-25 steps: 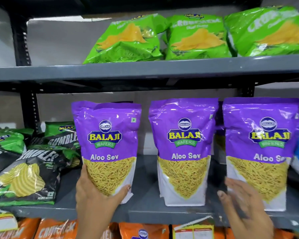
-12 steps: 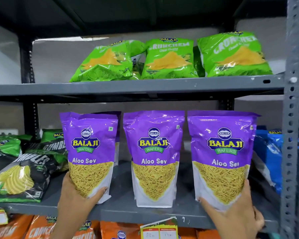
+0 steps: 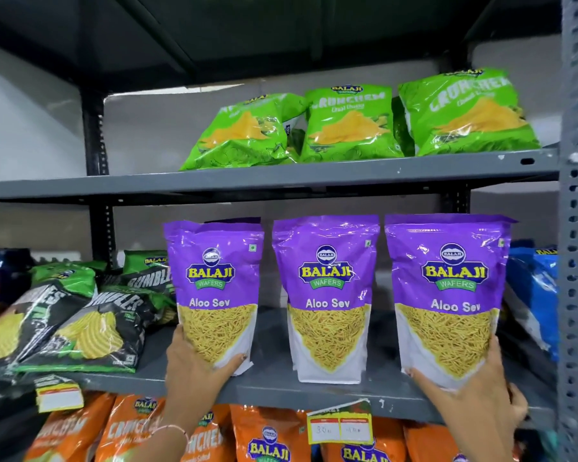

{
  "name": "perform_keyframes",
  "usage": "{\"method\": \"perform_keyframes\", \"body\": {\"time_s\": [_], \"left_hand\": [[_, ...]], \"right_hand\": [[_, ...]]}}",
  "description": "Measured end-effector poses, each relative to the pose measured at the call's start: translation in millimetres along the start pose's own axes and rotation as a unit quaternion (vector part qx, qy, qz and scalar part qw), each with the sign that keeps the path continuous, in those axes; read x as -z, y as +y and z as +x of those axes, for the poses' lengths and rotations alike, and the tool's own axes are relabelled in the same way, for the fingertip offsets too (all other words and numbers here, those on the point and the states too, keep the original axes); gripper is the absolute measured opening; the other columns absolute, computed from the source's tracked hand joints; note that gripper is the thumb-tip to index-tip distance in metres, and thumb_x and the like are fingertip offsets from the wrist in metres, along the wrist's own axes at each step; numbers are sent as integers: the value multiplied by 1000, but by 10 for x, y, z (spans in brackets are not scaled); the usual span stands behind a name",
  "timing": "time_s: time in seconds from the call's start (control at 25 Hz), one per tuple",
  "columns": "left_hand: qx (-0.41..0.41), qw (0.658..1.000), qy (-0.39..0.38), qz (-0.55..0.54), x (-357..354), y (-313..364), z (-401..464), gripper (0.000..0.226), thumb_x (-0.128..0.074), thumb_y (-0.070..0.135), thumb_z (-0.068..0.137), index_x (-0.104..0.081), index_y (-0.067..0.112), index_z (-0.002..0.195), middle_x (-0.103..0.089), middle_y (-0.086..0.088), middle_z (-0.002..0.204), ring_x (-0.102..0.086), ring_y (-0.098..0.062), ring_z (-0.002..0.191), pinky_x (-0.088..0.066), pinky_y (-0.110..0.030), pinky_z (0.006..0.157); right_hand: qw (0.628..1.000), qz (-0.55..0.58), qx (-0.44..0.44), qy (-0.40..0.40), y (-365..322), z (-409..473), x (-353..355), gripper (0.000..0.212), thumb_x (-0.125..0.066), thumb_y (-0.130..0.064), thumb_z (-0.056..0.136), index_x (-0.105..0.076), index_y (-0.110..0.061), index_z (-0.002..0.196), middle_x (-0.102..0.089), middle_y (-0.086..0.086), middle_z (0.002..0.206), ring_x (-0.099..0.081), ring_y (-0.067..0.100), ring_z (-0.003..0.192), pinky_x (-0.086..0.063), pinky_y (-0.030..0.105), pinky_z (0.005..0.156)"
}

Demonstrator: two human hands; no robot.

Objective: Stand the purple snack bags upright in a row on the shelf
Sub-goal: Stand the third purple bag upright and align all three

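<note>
Gripping the outer purple bags (image 3: pixel 327 295) (labelled "Balaji Wafers Aloo Sev"), left hand (image 3: pixel 194 365) and right hand (image 3: pixel 471 391) each clasp one.

We read "BALAJI WAFERS – Aloo Sev" on all three purple bags: left purple bag (image 3: pixel 214 288), middle purple bag (image 3: pixel 326 288), right purple bag (image 3: pixel 446 288). At 12 o'clock, the green bags (image 3: pixel 349 125) carry "BALAJI" and "CRUNCHEM"; their smaller line is blurred. At 9 o'clock, the black-and-green bags (image 3: pixel 90 325) show "RUMBLES", partly cut off. At 6 o'clock, the orange bags (image 3: pixel 269 441) read "BALAJI" and "CRUNCHEM" – a yellow price tag (image 3: pixel 340 423) shows what looks like "30", the rest illegible.
</note>
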State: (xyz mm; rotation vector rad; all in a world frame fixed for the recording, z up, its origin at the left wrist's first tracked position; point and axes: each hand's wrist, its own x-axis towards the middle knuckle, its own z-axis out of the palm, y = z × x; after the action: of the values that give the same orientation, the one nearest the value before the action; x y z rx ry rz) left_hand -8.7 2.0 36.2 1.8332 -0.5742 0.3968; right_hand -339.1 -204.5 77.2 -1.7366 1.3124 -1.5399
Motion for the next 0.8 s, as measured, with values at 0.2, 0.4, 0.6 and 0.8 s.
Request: {"method": "perform_keyframes", "body": {"time_s": [0.2, 0.4, 0.6, 0.8], "left_hand": [[-21, 999, -30, 1, -243, 160, 26, 141, -87, 66, 44, -19, 10, 153, -42, -17, 146, -40, -35, 137, -41, -52, 112], [-31, 998, -56, 8, -352, 364, 151, 140, -89, 62, 46, -17, 10, 155, -41, -16, 145, -40, -34, 137, -41, -49, 112], [-25, 998, -56, -10, -445, 365, 126, 139, -86, 65, 43, -18, 14, 152, -46, -14, 138, -47, -34, 129, -48, -50, 105], [-22, 997, -67, 8, -452, 368, 121, 142, -83, 69, 48, -10, 12, 156, -39, -16, 149, -41, -36, 138, -41, -50, 111]], "right_hand": [[999, -29, 18, -21, 260, 287, 45, 135, -79, -73, 32, -15, -35, 144, -55, 3, 137, -54, 28, 126, -25, 56, 111], [996, -37, 58, -48, 347, 484, 16, 136, -83, -68, 40, -7, -33, 147, -49, 5, 145, -48, 31, 131, -23, 58, 112], [995, -48, 63, -60, 429, 507, 6, 130, -84, -60, 49, -3, -32, 147, -52, 10, 144, -51, 35, 129, -28, 55, 111], [995, -78, 27, -57, 448, 539, -12, 144, -81, -69, 38, -2, -28, 150, -32, 13, 156, -35, 35, 141, -22, 57, 114]]}}
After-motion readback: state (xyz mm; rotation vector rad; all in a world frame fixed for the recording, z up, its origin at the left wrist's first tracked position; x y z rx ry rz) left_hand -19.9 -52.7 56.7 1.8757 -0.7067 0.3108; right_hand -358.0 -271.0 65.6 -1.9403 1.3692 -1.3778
